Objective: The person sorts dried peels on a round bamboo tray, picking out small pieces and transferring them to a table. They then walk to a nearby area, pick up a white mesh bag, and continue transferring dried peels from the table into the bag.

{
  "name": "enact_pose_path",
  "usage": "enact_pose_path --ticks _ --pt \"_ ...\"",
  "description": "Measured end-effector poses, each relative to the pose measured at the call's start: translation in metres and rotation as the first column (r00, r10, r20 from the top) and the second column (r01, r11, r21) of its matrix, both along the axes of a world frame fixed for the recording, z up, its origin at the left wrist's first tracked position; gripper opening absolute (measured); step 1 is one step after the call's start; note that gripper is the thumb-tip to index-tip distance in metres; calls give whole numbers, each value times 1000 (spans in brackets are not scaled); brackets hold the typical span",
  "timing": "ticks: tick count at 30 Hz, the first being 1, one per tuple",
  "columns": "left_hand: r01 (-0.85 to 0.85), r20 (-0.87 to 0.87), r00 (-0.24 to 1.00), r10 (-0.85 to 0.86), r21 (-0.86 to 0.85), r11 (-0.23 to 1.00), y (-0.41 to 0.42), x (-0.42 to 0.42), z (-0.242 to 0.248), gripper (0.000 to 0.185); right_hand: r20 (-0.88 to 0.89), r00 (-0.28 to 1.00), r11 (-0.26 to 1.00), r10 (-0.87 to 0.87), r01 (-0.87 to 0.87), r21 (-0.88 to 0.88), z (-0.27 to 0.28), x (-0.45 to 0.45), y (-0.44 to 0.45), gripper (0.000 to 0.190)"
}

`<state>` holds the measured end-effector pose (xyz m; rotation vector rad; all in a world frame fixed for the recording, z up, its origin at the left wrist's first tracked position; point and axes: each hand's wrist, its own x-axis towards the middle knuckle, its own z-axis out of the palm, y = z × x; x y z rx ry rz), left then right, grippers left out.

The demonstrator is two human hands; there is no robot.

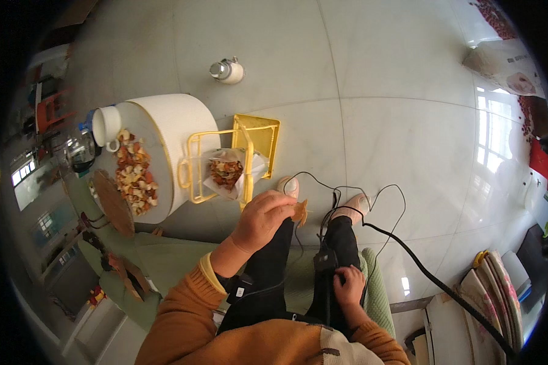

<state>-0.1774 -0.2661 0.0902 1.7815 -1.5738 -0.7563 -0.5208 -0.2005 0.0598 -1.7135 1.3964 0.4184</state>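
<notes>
My left hand [262, 219] pinches a thin orange-brown dried piece [300, 212], perhaps peel, between thumb and fingertips above my left leg. On my right thigh rests my right hand [348, 287], its fingers loosely bent and nothing seen in them, beside a black box with cables [325, 261]. A yellow plastic frame basket [247, 166] stands against a round white table; in it a plastic bag [259, 165] holds reddish-brown and pale dried bits [226, 174]. A pile of mixed orange, red and cream pieces [136, 175] lies on the tabletop [164, 182].
A white mug [106, 125], a glass jug with dark liquid [80, 153] and a brown round board [114, 203] are on the table. A thermos-like jar [227, 70] is on the tiled floor. Black cables [420, 264] cross to the right. Folded floral fabric [493, 287] lies lower right.
</notes>
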Motion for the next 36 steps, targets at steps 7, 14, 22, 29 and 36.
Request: enact_pose_path --ticks 7,14,22,29,36 --pt "232 191 956 -222 -35 972 -4 11 131 17 274 463 470 -843 384 795 97 106 -89 20" --pt "171 125 979 -163 -57 984 -3 6 209 20 263 353 296 -898 40 954 180 160 -124 23" --pt "-77 -12 997 77 -12 997 5 -5 243 22 206 305 173 -930 -131 976 206 156 -125 29" --pt "-192 -100 977 189 -15 981 11 -11 256 20 185 272 122 -944 -232 965 218 158 -122 30" --pt "-250 -60 967 247 -49 967 15 -13 268 19 190 292 136 -937 -197 971 227 159 -122 28"
